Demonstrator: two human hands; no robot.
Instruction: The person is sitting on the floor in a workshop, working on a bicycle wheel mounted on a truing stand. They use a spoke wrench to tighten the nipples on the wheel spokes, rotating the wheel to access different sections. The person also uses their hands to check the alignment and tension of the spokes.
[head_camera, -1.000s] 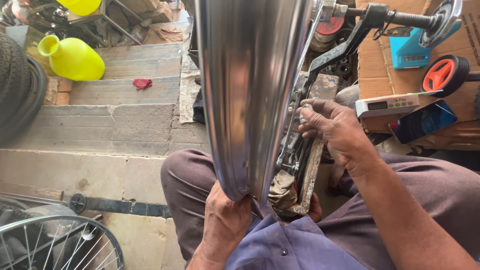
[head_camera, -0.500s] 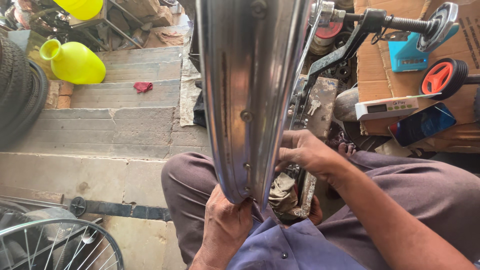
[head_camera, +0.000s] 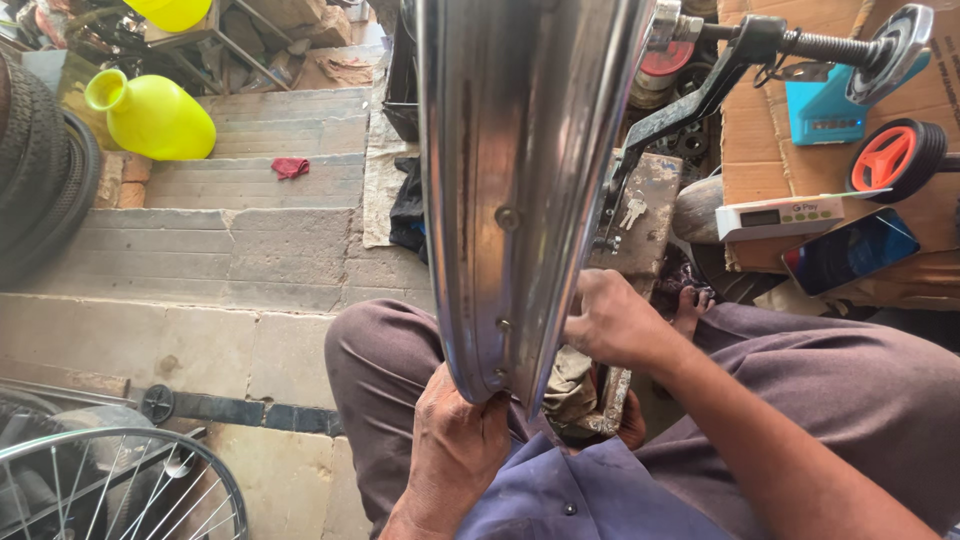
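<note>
A shiny metal wheel rim (head_camera: 520, 170) stands upright between my knees, its inner channel with spoke holes facing me. My left hand (head_camera: 455, 440) grips the rim's lower edge from below. My right hand (head_camera: 610, 322) rests against the rim's right side near the bottom, fingers curled; what they hold is hidden behind the rim. A metal truing stand (head_camera: 690, 100) with a threaded rod rises behind the rim on the right.
Stone steps (head_camera: 220, 230) lie to the left with a yellow jug (head_camera: 150, 115) and a red rag (head_camera: 290, 167). A spoked wheel (head_camera: 110, 485) sits at bottom left, tyres (head_camera: 40, 170) at far left. Cardboard, a phone (head_camera: 850, 250) and an orange toy wheel (head_camera: 893, 157) lie right.
My right hand has come down from the stand's far side to the rim's lower right edge. The rim has turned a little in my left hand.
</note>
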